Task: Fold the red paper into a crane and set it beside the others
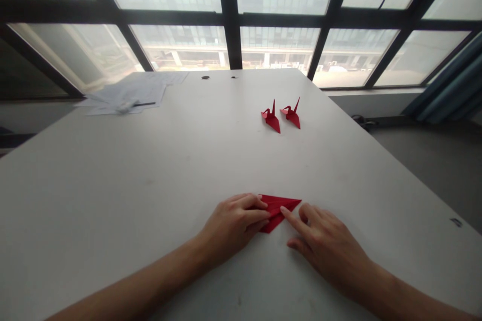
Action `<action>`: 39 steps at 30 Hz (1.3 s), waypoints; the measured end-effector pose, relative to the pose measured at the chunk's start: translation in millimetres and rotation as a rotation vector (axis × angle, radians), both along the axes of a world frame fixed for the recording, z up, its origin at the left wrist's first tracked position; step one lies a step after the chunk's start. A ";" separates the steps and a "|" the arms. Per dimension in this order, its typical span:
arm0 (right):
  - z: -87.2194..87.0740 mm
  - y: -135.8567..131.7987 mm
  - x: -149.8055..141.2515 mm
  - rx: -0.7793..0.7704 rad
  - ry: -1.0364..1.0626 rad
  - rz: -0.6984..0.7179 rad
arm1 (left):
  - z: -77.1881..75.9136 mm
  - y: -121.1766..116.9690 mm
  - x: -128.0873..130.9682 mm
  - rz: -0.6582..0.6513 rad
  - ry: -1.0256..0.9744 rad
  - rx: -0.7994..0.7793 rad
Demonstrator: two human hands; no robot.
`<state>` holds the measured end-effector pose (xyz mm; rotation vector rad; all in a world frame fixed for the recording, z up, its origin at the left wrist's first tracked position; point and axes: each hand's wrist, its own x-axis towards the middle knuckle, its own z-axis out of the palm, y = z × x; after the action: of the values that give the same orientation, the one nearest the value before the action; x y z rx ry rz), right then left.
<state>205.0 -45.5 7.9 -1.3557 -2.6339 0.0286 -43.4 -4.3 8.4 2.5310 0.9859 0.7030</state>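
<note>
A folded piece of red paper (280, 206) lies flat on the white table (150, 170) near the front edge. My left hand (235, 223) rests on its left part, fingers stretched flat and pressing it down. My right hand (326, 246) lies to the right, its index finger pointing onto the paper's fold, the other fingers loosely curled. Farther back stand two finished red paper cranes (271, 118) (291, 114), side by side and upright.
A loose pile of white sheets (130, 93) with a dark pen lies at the table's far left corner. Two small dark holes (205, 77) mark the back edge. Large windows with black frames run behind the table. The floor drops off to the right.
</note>
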 end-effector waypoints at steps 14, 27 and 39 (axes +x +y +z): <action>-1.6 0.7 0.7 0.013 -0.005 0.000 | 5.6 4.2 0.0 0.013 0.051 -0.071; -0.5 1.5 -0.1 -0.001 -0.039 0.002 | 7.7 5.0 0.4 -0.008 0.014 -0.066; -3.5 1.3 1.4 0.058 -0.001 0.032 | 15.0 3.2 0.2 -0.001 0.015 -0.111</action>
<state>206.4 -44.2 4.5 -1.2961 -2.6353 -0.0438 -43.2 -1.1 23.4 2.4437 1.0003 0.6125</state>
